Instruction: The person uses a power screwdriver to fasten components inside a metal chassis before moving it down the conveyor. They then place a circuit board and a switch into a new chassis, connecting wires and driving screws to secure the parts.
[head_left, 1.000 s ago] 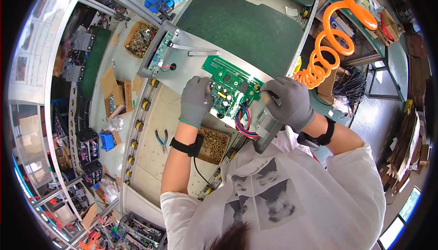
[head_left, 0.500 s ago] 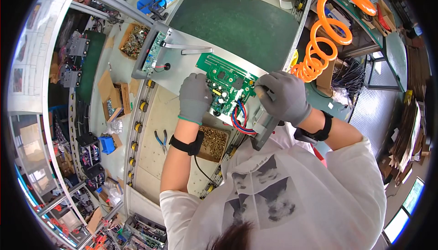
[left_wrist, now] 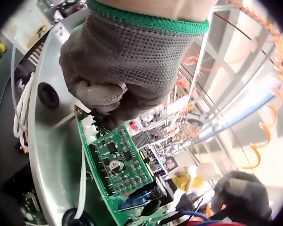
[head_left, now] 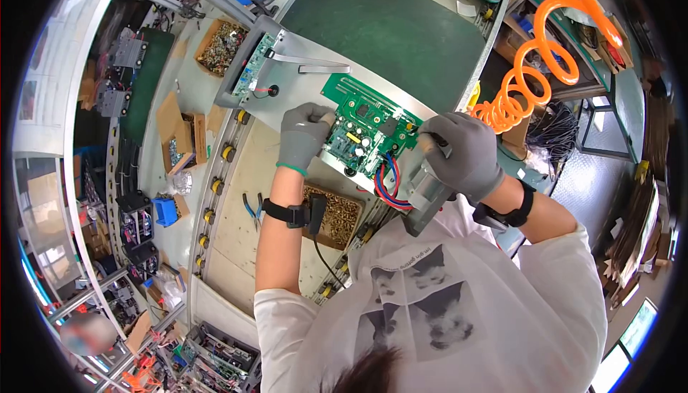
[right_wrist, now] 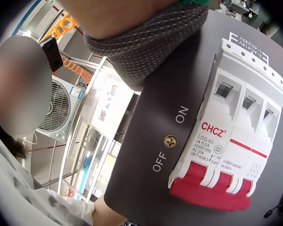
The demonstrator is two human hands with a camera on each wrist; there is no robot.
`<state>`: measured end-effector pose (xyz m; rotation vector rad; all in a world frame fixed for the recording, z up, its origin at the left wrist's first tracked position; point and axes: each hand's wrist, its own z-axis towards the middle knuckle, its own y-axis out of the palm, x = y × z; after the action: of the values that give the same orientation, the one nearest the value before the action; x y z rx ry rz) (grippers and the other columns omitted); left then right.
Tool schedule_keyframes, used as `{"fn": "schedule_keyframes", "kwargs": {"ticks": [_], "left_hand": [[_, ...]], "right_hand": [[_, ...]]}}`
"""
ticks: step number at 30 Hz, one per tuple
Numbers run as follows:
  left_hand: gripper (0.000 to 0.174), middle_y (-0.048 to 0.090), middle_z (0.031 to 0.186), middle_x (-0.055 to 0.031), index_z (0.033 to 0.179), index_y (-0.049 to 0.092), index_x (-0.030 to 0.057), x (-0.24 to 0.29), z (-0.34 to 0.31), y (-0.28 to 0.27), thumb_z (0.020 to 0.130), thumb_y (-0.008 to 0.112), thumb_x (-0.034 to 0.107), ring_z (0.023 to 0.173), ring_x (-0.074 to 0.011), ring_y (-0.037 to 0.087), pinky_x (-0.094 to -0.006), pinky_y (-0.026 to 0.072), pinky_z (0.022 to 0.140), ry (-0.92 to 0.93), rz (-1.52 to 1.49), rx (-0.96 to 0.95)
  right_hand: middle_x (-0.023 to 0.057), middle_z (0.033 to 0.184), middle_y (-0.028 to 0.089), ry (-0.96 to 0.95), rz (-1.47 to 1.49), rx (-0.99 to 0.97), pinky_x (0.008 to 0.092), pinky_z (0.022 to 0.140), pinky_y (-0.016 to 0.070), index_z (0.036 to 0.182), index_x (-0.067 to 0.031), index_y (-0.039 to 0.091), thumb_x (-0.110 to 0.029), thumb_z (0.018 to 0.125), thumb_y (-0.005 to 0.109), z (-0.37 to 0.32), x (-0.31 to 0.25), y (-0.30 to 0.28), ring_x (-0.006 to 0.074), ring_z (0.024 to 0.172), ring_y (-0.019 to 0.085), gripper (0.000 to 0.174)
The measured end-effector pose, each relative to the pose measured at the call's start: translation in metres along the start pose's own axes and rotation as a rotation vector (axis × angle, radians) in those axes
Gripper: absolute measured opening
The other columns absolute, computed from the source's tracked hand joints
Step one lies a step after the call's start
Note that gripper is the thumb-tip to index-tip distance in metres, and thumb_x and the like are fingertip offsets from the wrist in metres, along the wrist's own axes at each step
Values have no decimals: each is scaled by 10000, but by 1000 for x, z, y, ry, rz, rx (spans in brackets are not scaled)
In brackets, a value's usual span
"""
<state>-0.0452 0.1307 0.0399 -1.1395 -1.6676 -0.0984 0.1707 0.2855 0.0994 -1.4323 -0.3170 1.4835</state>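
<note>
Workshop bench, pale work surface [head_left: 265, 178], with a dark green rubber mat [head_left: 387, 34] across its far side. A green circuit board [head_left: 362, 131] lies flat on a grey sheet-metal panel [head_left: 287, 92] right in front of the person, between the two hands. Red and blue wires [head_left: 387, 181] loop off its near edge. The left hand [head_left: 304, 135], in a grey knit glove, sits at the board's left edge. Its fingers are bunched tight and curled onto the board's corner, gripping it just beside a white connector [left_wrist: 88, 127]. The right hand [head_left: 466, 156], gloved the same, is at the board's right corner, clenched round a small dark object [head_left: 435, 142]; what that object is cannot be made out. Just below this hand is a dark grey bracket plate [head_left: 423, 192]. In the right wrist view the plate carries a white three-pole circuit breaker with a red lever [right_wrist: 226, 141]. The plate is printed ON and OFF, with a brass screw [right_wrist: 170, 140] between the two words. An open cardboard box of brass screws [head_left: 333, 214] sits beneath the left forearm. Blue-handled pliers [head_left: 252, 214] lie near it on the pale surface. A second cardboard box of screws [head_left: 223, 41] stands beyond the panel's left end. An orange coiled air hose [head_left: 530, 70] hangs well off to the right.
</note>
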Motion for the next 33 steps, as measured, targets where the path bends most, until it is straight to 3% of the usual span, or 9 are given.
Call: {"fn": "schedule_keyframes", "kwargs": {"ticks": [5,8,9,14,21,23,24,27,33], "left_hand": [[99,658,701,-92,845,676,58,-17,6,14,757,640,85,668,-230,641,-349,501,646,256,275,210],[173,650,770,-93,933,651,44,-29,-4,19,766,661,88,641,-171,604,-289,485,616,300,-6,222],[211,635,874,-86,1021,616,44,-44,-5,22,819,624,105,695,-153,592,-281,479,651,513,125,429],[182,604,853,-56,1003,584,18,-85,-63,30,883,552,151,713,-122,550,-269,441,640,322,-264,785],[160,633,864,-119,968,609,41,-138,-103,107,851,560,138,785,-190,624,-317,482,668,174,-357,507],[157,647,829,-123,936,642,32,-151,-98,120,833,583,137,810,-198,649,-324,500,654,77,-98,137],[157,647,829,-123,936,642,32,-149,-99,119,833,583,137,810,-198,649,-324,500,654,71,-118,157],[216,671,761,-119,951,675,39,-141,-96,112,815,632,202,657,-193,653,-306,500,581,-257,-392,-423],[432,685,958,-118,1137,612,75,-157,-88,135,777,701,297,846,-202,655,-317,515,706,-107,-286,-289]], "right_hand": [[76,665,600,35,-2,-12,354,533,467,764,-95,636,-120,718,650,0,-2,0,264,602,590,55],[89,689,606,87,25,-59,351,562,479,786,-87,641,-126,733,627,1,-7,-4,272,616,597,68],[101,704,607,101,-4,-90,356,584,483,803,-79,645,-131,745,607,0,-8,-6,281,624,602,87],[130,704,611,125,-22,-145,359,584,471,850,-48,642,-139,768,597,-2,-6,-1,288,627,606,131],[113,645,572,80,24,-172,293,553,428,844,-2,630,-148,833,578,-4,-3,5,164,561,530,155],[95,646,575,91,-11,-151,289,549,422,843,9,623,-158,850,574,-5,6,7,138,569,521,174],[95,646,575,67,-18,-167,289,549,422,843,9,623,-158,850,574,-5,11,7,138,569,521,174],[72,657,582,87,11,-189,272,552,417,867,10,631,-173,859,572,-5,13,6,105,595,513,193],[52,670,586,71,12,-195,256,536,404,867,13,627,-181,868,562,-5,15,7,82,586,480,205]]}}
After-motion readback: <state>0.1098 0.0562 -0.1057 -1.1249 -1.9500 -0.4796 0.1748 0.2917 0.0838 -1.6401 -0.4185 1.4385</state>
